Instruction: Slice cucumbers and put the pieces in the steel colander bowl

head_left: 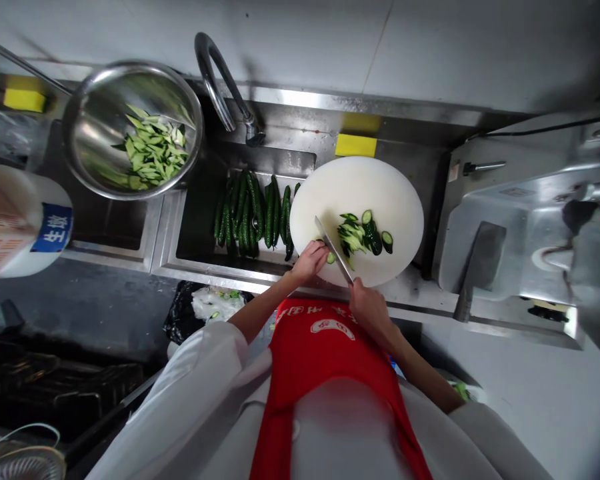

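Observation:
A round white cutting board lies on the steel counter with a pile of cut cucumber pieces on it. My right hand is closed round the handle of a cleaver, whose blade rests on the board left of the pile. My left hand is curled on the board's near left edge, fingers pressed on a small cucumber piece beside the blade. Whole cucumbers lie in the sink to the left.
A steel bowl of cucumber slices sits at the back left, beside the tap. A second cleaver rests on the steel surface at right. Yellow sponges lie by the wall. A black rubbish bag is below the sink.

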Available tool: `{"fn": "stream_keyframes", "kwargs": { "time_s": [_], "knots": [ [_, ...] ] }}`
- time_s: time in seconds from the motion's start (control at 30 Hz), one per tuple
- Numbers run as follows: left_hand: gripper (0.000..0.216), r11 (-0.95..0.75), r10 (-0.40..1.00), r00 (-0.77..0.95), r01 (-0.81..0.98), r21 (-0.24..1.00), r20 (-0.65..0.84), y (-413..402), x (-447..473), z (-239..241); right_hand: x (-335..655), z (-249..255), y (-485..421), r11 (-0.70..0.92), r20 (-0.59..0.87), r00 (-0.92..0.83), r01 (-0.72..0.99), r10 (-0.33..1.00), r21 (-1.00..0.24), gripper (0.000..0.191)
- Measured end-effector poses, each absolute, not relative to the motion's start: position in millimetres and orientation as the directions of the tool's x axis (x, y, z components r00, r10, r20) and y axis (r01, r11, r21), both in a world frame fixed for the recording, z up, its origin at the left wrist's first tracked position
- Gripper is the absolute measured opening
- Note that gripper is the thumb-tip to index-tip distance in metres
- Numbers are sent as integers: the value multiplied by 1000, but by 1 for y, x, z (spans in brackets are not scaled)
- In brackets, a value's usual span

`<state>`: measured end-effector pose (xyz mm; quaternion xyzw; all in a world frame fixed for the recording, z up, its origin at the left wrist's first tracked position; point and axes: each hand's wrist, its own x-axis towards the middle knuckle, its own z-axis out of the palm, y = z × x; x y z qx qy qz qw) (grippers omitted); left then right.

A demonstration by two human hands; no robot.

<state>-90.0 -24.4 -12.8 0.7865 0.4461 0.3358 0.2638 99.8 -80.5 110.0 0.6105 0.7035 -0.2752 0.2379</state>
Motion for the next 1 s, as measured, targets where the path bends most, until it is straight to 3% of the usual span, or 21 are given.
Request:
{"fn": "stream_keyframes", "kwargs": {
  "time_s": [0.17,0.57,1.0],
  "knots": [
    [21,-459,879,366,475,751,306,-26,-98,-12,89,97,-69,98,-661,-121,993,740,-72,29],
    [29,-532,820,523,552,642,230,-24,-105,-20,81,111,-69,108,-670,-105,993,735,-38,32],
    [27,-506,843,460,505,699,279,-27,-102,-24,78,115,-66,138,-665,-127,990,736,-36,34]
  ]
}}
